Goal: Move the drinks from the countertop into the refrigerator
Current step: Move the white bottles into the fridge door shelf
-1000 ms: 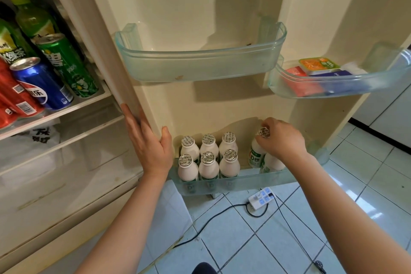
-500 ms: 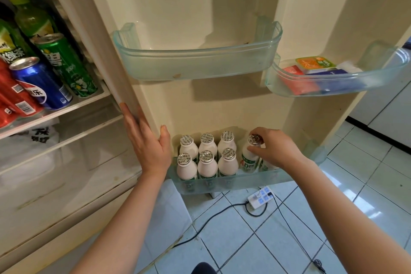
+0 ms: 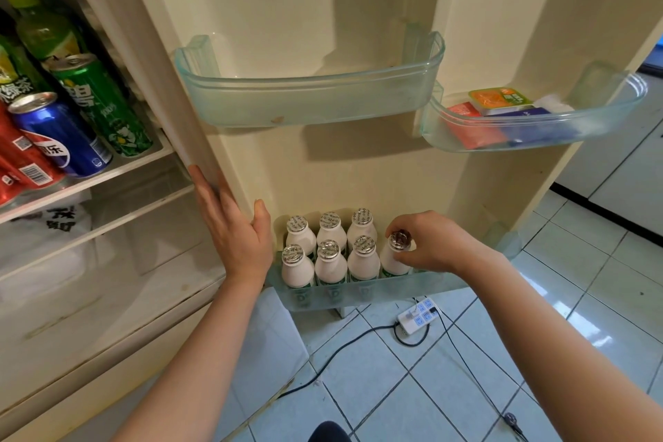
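Note:
Several small white milk bottles (image 3: 330,262) with foil caps stand in two rows in the bottom door bin (image 3: 362,292) of the open refrigerator. My right hand (image 3: 434,244) grips one more white bottle (image 3: 393,258) by its neck, upright in the bin, right beside the front row. My left hand (image 3: 233,230) lies flat with spread fingers against the edge of the refrigerator door (image 3: 201,140). Cans and bottles fill the inner shelf at the left: a green can (image 3: 104,104), a blue can (image 3: 61,134), red cans (image 3: 18,161) and a green tea bottle (image 3: 39,29).
An empty clear door bin (image 3: 308,100) hangs above the milk bottles. A second bin (image 3: 531,129) at the right holds flat packets. A white power strip (image 3: 418,316) with black cables lies on the tiled floor under the door.
My right hand has carried the bottle leftward along the bottom bin and set it down against the front row. My left hand has stayed on the door edge.

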